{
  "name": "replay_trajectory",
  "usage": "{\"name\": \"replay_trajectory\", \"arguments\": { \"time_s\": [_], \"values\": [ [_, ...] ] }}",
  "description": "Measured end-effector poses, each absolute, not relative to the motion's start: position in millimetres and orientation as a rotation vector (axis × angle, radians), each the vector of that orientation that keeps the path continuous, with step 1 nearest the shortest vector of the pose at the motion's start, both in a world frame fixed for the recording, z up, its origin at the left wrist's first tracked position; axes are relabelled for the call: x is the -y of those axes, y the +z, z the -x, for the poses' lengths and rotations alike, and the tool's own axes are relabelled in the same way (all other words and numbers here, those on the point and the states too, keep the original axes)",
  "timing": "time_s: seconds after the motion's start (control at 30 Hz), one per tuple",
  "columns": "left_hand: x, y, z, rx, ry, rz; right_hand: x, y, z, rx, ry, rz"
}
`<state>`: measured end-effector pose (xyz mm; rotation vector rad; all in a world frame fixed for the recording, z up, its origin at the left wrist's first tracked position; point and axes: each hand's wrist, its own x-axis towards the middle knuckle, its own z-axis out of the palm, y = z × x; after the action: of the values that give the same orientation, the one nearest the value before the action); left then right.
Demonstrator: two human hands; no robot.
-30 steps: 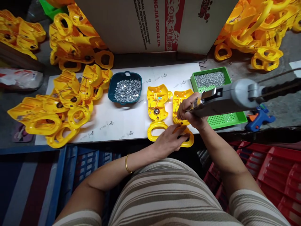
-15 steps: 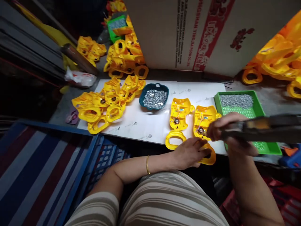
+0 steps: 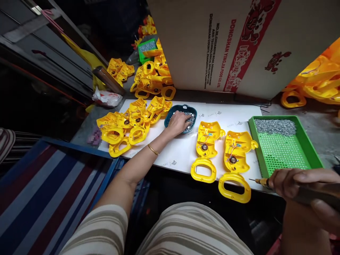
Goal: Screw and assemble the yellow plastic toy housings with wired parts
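Overhanging board (image 3: 177, 152) edge: yellow handles (image 3: 233, 197)

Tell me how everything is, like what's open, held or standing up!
Left hand: fingers in the dark bowl
Right hand: closed around the tool
Tool: held
Dark bowl: open, holding silvery bits
Two front yellow shells: lying hollow side up
Green tray: open, silvery heap along its far side
Cardboard box: standing upright

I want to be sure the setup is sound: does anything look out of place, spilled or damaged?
One thing: the handle loop of the yellow shell nearer the green tray juts past the front edge of the white sheet, so it might get knocked. No spill or damage is evident.
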<state>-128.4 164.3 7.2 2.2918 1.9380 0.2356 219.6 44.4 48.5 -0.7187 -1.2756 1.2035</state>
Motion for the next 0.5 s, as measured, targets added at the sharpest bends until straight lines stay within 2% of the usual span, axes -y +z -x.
{"name": "replay_trajectory", "arguments": {
  "time_s": [0.13, 0.5],
  "values": [
    [-166, -2, 130, -1.918, 0.266, -2.275, -44, 49, -209, 1.334, 1.186, 0.562],
    [-143, 0, 131, -1.972, 0.559, -2.308, -34, 50, -208, 1.266, 1.205, 0.616]
  ]
}}
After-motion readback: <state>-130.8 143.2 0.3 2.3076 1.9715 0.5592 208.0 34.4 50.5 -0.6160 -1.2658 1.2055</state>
